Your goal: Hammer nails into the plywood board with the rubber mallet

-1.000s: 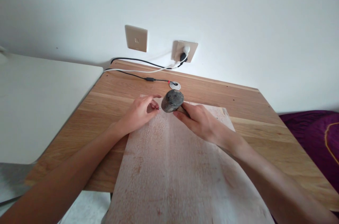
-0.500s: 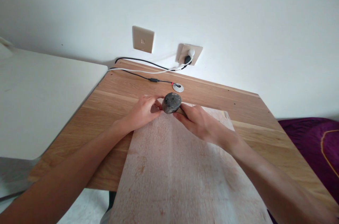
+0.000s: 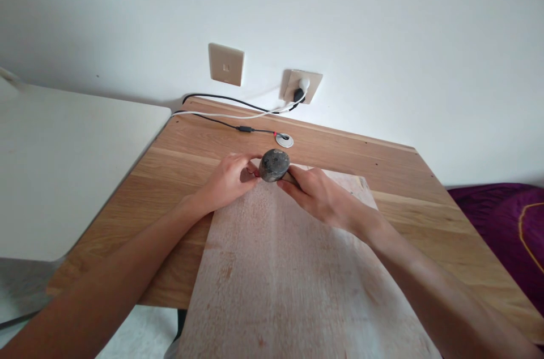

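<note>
My right hand (image 3: pixel 317 192) is closed round the short pale handle of a mallet (image 3: pixel 274 165) with a dark, worn, rounded head. The head's pitted face points up toward me, over the far edge of a whitish wooden board (image 3: pixel 280 268). Just left of the head, my left hand (image 3: pixel 233 178) rests at the board's far left corner. Its thumb and fingers are curled together in a pinch, their tips partly behind the mallet head. What they hold, if anything, is hidden.
Beneath the board is a wooden desk (image 3: pixel 170 178). Black and white cables (image 3: pixel 229 115) run along its back to a wall socket (image 3: pixel 302 87), near a round cable grommet (image 3: pixel 284 140). A white table (image 3: pixel 85 166) stands left; purple cloth (image 3: pixel 501 223) lies right.
The view has shifted very slightly. Both hands and the mallet keep practically the same place over the board.
</note>
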A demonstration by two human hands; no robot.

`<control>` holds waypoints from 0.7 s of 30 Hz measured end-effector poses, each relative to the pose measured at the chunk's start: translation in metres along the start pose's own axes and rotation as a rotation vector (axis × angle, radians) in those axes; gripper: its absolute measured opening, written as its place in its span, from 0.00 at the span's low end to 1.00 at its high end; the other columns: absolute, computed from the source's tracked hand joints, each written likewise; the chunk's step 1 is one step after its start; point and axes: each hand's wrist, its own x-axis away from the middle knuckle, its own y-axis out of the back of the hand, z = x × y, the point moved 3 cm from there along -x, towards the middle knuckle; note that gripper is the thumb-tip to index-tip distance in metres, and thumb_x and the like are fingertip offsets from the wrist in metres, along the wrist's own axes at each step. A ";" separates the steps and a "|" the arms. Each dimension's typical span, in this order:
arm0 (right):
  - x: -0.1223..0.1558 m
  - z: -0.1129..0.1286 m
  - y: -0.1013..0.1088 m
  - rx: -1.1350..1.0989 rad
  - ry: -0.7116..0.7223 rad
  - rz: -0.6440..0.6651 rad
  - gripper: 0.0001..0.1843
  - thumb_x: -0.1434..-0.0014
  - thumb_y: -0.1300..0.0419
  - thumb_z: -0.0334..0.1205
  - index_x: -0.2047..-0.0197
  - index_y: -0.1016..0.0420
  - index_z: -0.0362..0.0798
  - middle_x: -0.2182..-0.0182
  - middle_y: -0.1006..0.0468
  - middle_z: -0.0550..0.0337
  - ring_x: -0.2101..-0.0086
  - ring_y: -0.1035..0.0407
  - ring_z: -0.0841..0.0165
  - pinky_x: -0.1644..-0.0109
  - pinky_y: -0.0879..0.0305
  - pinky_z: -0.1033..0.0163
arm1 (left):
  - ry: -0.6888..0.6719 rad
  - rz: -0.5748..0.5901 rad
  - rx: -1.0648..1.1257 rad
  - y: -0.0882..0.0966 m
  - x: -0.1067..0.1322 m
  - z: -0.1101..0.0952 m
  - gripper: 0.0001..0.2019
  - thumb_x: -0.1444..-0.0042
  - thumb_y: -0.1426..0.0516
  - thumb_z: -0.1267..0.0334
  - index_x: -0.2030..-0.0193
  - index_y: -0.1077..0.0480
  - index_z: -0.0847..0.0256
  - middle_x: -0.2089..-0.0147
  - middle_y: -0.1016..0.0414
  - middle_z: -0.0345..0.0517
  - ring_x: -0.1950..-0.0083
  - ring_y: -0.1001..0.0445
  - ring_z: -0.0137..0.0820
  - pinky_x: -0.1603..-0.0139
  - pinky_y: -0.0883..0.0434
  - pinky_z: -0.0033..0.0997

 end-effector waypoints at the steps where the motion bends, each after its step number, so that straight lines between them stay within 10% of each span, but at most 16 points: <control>1: 0.000 0.000 0.000 -0.008 -0.004 0.000 0.14 0.23 0.49 0.44 0.62 0.34 0.49 0.71 0.25 0.60 0.73 0.34 0.69 0.66 0.43 0.61 | 0.001 -0.001 0.000 0.000 0.000 0.000 0.19 0.43 0.34 0.72 0.45 0.24 0.58 0.60 0.15 0.42 0.55 0.17 0.37 0.46 0.24 0.40; 21: 0.004 -0.002 -0.006 0.016 -0.004 -0.055 0.13 0.24 0.49 0.44 0.60 0.32 0.49 0.73 0.25 0.58 0.76 0.36 0.69 0.69 0.48 0.61 | 0.051 -0.001 0.065 0.002 0.002 -0.002 0.20 0.41 0.34 0.70 0.42 0.25 0.57 0.58 0.14 0.42 0.54 0.16 0.37 0.47 0.23 0.38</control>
